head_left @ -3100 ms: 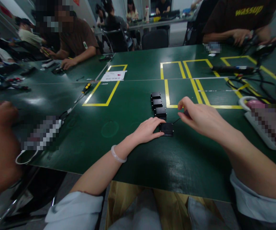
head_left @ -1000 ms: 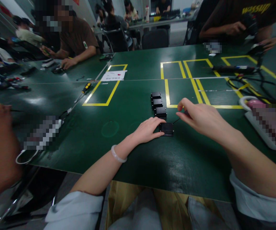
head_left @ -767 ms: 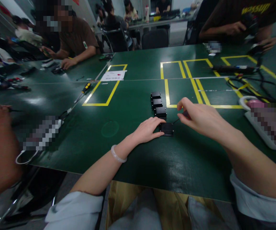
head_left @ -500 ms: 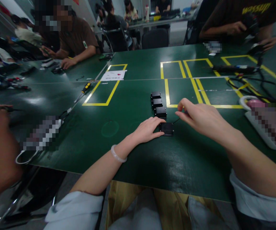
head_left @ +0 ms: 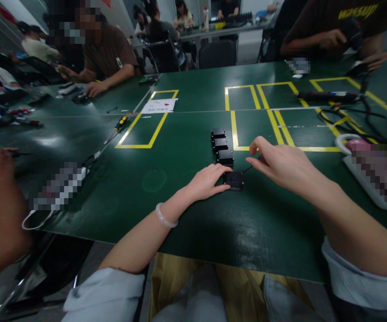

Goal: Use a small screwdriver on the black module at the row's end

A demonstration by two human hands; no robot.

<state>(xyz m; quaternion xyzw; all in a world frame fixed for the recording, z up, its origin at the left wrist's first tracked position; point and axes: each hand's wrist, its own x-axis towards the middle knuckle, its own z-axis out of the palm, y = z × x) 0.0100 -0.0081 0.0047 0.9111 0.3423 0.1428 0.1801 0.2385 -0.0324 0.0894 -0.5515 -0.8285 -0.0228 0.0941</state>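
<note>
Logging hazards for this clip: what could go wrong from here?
The slanted thin tool in the right hand reaches a corner of the black block and might slip. The left hand holds only the block's left end, so it could twist. Three other blocks sit close behind and might get knocked.

The right hand (head_left: 269, 158) conceals most of the handle of the thin-shafted tool (head_left: 247, 169). The left hand (head_left: 207, 181) partly covers the black block (head_left: 234, 180). We cannot read the small print on the paper sheet (head_left: 159, 105). The right frame edge crops the white tray (head_left: 364, 188).
</note>
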